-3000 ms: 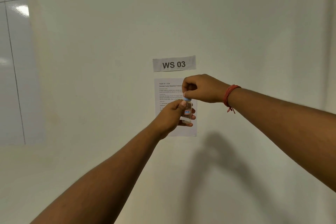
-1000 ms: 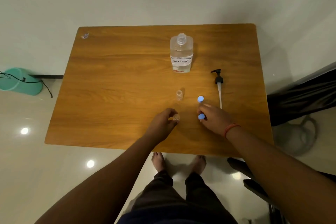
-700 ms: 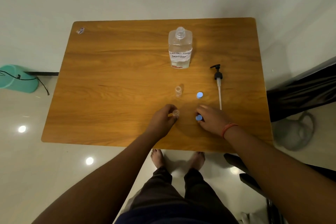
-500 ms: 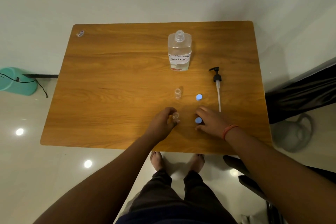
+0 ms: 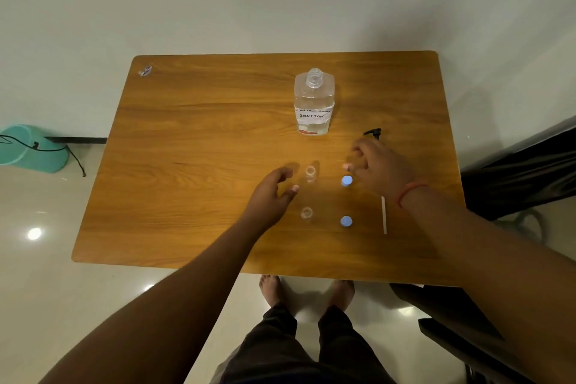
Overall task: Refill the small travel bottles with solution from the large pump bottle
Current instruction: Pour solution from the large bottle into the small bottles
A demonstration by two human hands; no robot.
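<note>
Open tabletop (image 5: 199, 146) left; bottles (image 5: 310, 174) and caps (image 5: 346, 180) seemingly crowd the centre.

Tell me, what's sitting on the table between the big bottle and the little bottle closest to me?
In the head view, the other small bottle stands uncapped between the big bottle and the near small bottle; otherwise only bare table.

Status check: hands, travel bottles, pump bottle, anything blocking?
Left hand and right hand open, holding nothing. Both travel bottles upright, uncapped; blue caps beside them. Large bottle open, pump lying on table. Nothing blocking.
</note>
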